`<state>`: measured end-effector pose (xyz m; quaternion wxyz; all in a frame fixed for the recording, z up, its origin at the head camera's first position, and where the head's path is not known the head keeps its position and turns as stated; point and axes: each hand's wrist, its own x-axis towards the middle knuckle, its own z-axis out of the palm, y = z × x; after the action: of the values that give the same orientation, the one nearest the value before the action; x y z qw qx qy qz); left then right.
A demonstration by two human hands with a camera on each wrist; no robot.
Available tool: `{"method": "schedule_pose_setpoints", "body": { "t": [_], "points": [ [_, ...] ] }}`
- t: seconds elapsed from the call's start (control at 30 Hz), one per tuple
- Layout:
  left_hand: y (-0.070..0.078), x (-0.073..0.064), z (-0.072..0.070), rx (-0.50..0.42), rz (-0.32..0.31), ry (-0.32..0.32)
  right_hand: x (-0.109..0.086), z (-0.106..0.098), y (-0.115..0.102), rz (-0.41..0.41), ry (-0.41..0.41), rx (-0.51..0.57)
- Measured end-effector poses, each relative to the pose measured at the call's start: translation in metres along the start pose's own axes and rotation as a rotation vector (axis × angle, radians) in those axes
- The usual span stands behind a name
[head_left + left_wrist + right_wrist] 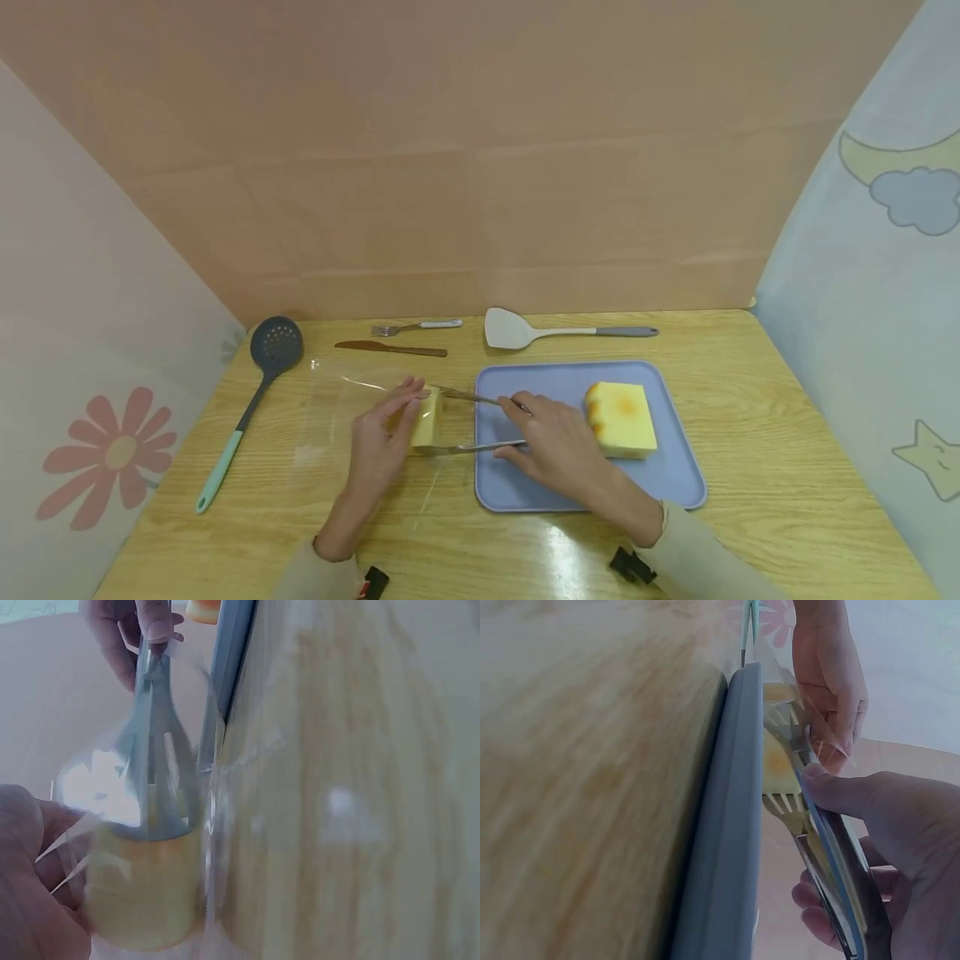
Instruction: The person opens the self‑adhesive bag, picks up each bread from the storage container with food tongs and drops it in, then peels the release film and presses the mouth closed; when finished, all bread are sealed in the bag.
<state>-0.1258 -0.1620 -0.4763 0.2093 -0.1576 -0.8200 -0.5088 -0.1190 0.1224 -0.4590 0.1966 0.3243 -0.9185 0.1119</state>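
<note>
A block of yellow sponge cake point(426, 423) lies inside a clear plastic bag point(330, 417), left of the blue tray. My left hand point(377, 442) holds the bag at its opening, fingers alongside the cake. With my right hand point(558, 442) I grip metal food tongs point(838, 862) with slotted, fork-like ends. Their two arms are spread, reaching into the bag, with the tips at either side of the cake. In the left wrist view the tongs point(154, 727) overlap the top of the cake point(142, 889). A second cake block point(624, 417), browned along one side, sits on the tray point(517, 496).
A slotted skimmer point(276, 343) with a mint handle lies at the left. Along the back are a small fork point(416, 327), a brown knife point(392, 347) and a white spatula point(510, 329). A brown backdrop and patterned side panels enclose the table.
</note>
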Motion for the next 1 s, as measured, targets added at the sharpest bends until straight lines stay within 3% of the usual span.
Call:
{"method": "schedule_pose_setpoints", "body": {
  "t": [0.13,0.33,0.5,0.7,0.83,1.0],
  "points": [
    [0.003,0.0,0.002,0.002,0.009,0.013,0.002,0.0,-0.002,0.004,0.007,0.006],
    [0.004,0.001,0.001,-0.026,-0.035,0.018,0.004,0.003,-0.005,0.007,-0.02,0.0],
    [0.002,0.002,-0.002,0.02,-0.056,0.018,0.004,0.004,-0.005,0.022,-0.047,0.029],
    [-0.001,0.002,-0.004,0.037,-0.049,0.016,0.006,0.002,-0.004,0.004,-0.002,0.051],
    [0.002,0.001,-0.001,-0.009,-0.037,0.033,0.008,0.003,-0.005,-0.004,0.022,0.05],
    [0.009,0.001,0.001,-0.02,-0.035,0.048,0.011,0.004,-0.008,0.004,-0.042,0.04]
  ]
}}
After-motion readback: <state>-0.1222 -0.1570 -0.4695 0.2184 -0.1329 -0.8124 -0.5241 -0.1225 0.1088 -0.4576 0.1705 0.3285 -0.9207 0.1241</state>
